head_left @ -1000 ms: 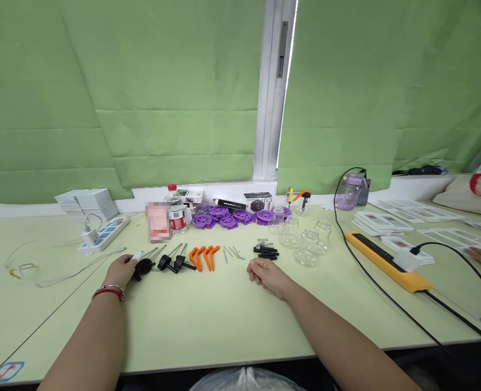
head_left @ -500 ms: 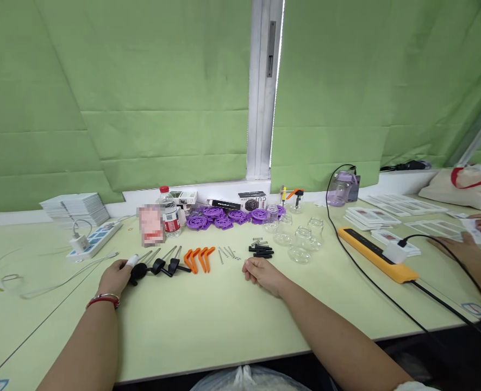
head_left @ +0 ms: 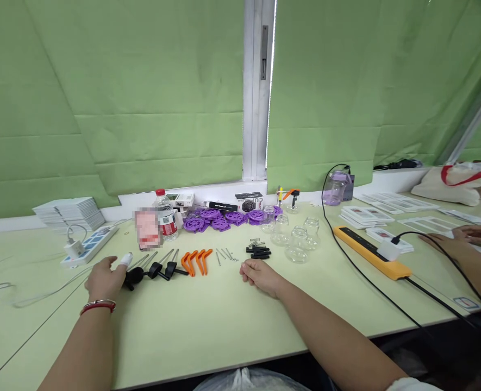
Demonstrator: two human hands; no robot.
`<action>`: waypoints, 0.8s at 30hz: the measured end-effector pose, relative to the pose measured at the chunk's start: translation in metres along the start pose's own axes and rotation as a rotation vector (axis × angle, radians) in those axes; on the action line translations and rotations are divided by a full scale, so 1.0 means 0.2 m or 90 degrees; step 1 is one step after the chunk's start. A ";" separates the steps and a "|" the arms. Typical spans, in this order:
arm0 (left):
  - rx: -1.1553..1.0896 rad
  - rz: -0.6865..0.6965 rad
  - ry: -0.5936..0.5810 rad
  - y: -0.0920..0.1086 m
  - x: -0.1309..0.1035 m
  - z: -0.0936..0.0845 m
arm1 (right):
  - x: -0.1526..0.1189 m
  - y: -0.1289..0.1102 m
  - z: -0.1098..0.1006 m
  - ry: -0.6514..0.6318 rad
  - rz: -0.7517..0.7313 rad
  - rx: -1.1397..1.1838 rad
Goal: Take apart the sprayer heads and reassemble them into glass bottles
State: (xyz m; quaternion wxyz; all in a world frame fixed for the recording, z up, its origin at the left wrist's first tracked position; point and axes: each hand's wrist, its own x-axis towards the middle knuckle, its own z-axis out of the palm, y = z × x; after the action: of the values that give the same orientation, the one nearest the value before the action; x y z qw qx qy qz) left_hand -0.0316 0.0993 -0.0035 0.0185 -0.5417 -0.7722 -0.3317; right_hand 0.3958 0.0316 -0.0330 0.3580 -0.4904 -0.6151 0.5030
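Note:
My left hand (head_left: pixel 105 278) is open on the left of the table, thumb and fingers apart, with a white wrapping on the thumb. Just right of it lie several black pump-like parts (head_left: pixel 155 270) with metal rods. My right hand (head_left: pixel 261 276) rests on the table with its fingers curled in, and nothing shows in it. Close behind that hand are short black tubes (head_left: pixel 259 252) and small metal springs (head_left: pixel 256 243). Between my hands sit a row of orange bent levers (head_left: pixel 200 262) and some thin metal pins (head_left: pixel 224 254).
Clear glass jars (head_left: pixel 297 252) stand right of centre, with purple wheel-shaped parts (head_left: pixel 212 215) behind. A bottle (head_left: pixel 168 220) stands at back left near a white power strip (head_left: pixel 95 245). An orange power strip (head_left: pixel 366 252) and black cable lie right, near another person's hands (head_left: pixel 460 241).
My left hand has moved left, away from the black parts, and its fingers have spread. My right hand stays curled in place. The view has shifted slightly.

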 end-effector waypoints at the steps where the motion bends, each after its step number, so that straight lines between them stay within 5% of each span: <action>1: 0.023 0.013 0.011 0.04 -0.01 -0.02 | -0.01 0.00 0.00 0.001 -0.007 -0.023; 4: 0.039 0.185 -0.004 0.19 -0.12 -0.08 | -0.05 -0.04 -0.02 0.021 -0.043 -0.177; 8: 0.100 0.352 -0.155 0.29 -0.41 -0.08 | -0.19 -0.12 -0.07 0.084 -0.077 -0.417; 14: 0.246 0.348 -0.315 0.17 -0.76 0.00 | -0.40 -0.03 -0.17 0.105 0.081 -0.643; 24: 0.305 0.349 -0.339 0.17 -0.78 -0.01 | -0.52 0.17 -0.27 0.121 0.141 -0.744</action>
State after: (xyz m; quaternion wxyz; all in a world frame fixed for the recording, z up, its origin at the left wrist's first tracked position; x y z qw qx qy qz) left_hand 0.0608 -0.0235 -0.0463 0.0311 -0.7731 -0.6330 0.0244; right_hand 0.4820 -0.0535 -0.0467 0.0279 -0.7099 -0.7002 0.0699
